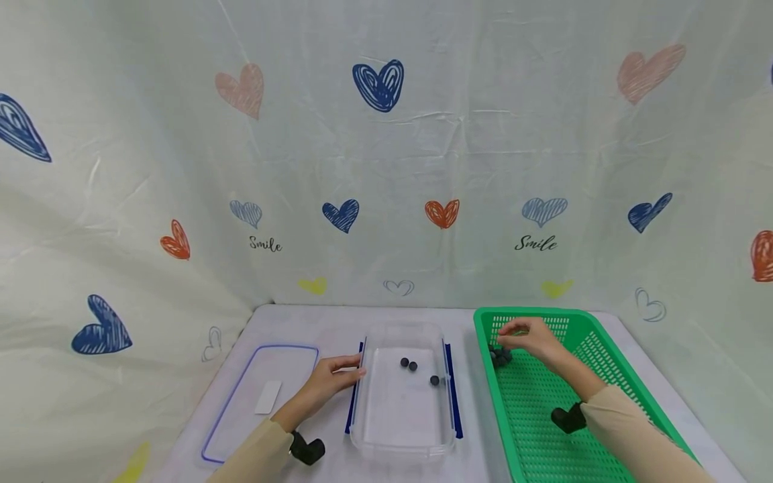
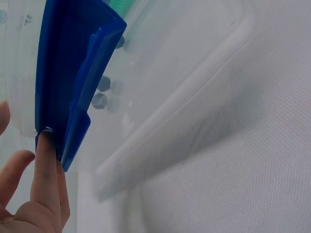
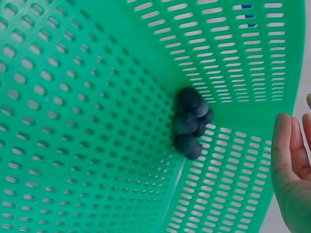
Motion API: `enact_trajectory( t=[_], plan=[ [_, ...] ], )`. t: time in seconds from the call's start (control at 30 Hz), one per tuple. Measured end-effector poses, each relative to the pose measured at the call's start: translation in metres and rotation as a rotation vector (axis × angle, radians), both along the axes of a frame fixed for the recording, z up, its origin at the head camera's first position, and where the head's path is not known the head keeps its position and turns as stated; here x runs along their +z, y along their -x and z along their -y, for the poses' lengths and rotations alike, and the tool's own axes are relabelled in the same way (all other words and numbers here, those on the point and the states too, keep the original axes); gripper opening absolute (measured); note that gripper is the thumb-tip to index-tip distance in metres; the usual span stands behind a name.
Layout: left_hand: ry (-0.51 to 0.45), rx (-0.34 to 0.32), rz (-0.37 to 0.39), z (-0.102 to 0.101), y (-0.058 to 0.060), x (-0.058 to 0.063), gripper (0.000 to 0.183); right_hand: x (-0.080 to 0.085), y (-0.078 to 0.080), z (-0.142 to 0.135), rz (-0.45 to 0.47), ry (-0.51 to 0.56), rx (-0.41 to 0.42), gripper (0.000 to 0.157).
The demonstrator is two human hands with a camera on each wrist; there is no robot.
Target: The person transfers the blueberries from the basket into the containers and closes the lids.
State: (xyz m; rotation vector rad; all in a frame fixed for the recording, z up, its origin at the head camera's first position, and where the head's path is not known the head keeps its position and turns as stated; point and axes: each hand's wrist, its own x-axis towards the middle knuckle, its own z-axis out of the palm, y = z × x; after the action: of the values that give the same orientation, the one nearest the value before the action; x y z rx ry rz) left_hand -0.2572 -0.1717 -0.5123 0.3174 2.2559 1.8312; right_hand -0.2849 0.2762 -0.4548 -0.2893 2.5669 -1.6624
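A clear plastic container (image 1: pixel 401 429) with blue side latches stands on the table, three small dark round berries (image 1: pixel 435 380) resting inside. My left hand (image 1: pixel 329 384) is at its left side. In the left wrist view, a straight finger (image 2: pixel 45 170) touches the lower part of the blue latch (image 2: pixel 73 73), and the thumb is apart from it. Over the far left of the green basket (image 1: pixel 525 429) hovers my right hand (image 1: pixel 531 337), fingers slightly bent. Several dark berries (image 3: pixel 189 124) like blueberries lie heaped in the basket's corner below it. Nothing shows in the right hand's fingers.
On the left of the table lies a clear lid (image 1: pixel 241 396) with a blue-purple rim, and a small white rectangle (image 1: pixel 268 397) on it. A white curtain (image 1: pixel 398 161) printed with hearts hangs behind the table. The basket's tall slotted walls surround the right hand's area.
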Motion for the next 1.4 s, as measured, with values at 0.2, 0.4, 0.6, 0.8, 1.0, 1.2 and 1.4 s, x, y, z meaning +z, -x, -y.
enact_trajectory(
  t=[0.2,0.4,0.6,0.8,1.0,1.2,1.4],
  plan=[
    [-0.012,0.009,0.012,-0.001,-0.001,0.002,0.06,-0.006,-0.001,-0.005,0.003,0.0,-0.002,0.025],
    [-0.023,0.007,0.011,-0.001,0.0,0.001,0.058,-0.014,-0.001,-0.011,-0.012,-0.02,-0.017,0.03],
    [-0.028,-0.001,0.017,0.0,0.002,0.001,0.059,-0.024,0.001,-0.017,-0.011,-0.096,-0.073,0.027],
    [-0.024,-0.003,0.009,0.0,0.0,0.002,0.059,-0.032,0.003,-0.021,-0.004,-0.129,-0.111,0.025],
    [-0.023,-0.011,0.018,0.0,0.0,0.001,0.061,-0.04,0.005,-0.024,0.008,-0.181,-0.146,0.023],
    [-0.024,-0.005,0.019,0.0,0.001,-0.001,0.061,-0.047,0.006,-0.026,0.02,-0.193,-0.179,0.022],
    [-0.018,0.009,0.009,0.0,0.001,-0.001,0.058,-0.054,0.006,-0.03,-0.002,-0.186,-0.165,0.022]
  ],
)
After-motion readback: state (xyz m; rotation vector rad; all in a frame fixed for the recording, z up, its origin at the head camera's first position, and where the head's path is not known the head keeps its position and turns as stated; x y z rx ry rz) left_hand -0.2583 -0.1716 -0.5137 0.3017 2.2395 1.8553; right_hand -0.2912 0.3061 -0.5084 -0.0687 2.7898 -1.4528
